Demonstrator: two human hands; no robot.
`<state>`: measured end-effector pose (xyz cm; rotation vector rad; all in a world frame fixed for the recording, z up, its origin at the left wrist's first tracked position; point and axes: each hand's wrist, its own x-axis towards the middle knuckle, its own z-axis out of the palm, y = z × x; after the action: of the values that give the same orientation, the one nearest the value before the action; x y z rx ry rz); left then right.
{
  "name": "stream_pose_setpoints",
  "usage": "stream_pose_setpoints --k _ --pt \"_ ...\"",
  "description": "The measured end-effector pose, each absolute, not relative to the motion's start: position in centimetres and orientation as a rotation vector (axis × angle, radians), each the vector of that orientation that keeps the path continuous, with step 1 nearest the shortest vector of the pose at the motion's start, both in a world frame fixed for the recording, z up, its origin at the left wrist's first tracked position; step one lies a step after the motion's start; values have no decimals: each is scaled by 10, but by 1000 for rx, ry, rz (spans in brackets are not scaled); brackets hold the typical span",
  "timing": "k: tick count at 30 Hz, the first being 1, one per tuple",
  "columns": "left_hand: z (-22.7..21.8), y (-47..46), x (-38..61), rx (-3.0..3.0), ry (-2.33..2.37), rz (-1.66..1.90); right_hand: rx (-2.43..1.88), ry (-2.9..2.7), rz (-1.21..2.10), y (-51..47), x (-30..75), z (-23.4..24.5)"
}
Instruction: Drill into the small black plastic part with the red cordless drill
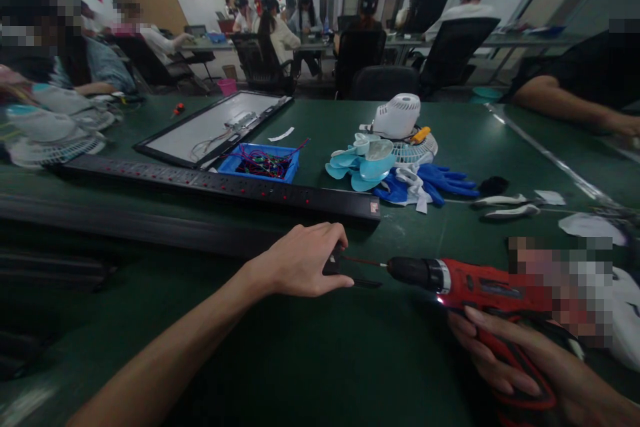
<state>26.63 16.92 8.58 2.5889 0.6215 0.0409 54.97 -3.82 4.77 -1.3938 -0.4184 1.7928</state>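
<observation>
Pixelation hides the rear of our red-and-black drill above the green desk, its long axis sideways, bit leftward. Our right grip clasps it; our left grip holds a long black bar by its half-covered end.

Right fingers around red drill, left fingers on black bar
</observation>
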Motion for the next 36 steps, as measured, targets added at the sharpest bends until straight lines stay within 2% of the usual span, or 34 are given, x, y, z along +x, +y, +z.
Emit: stream_pose_setpoints --k 36 --pt "80 171 267 2673 635 78 -1351 -412 1725 -34 545 51"
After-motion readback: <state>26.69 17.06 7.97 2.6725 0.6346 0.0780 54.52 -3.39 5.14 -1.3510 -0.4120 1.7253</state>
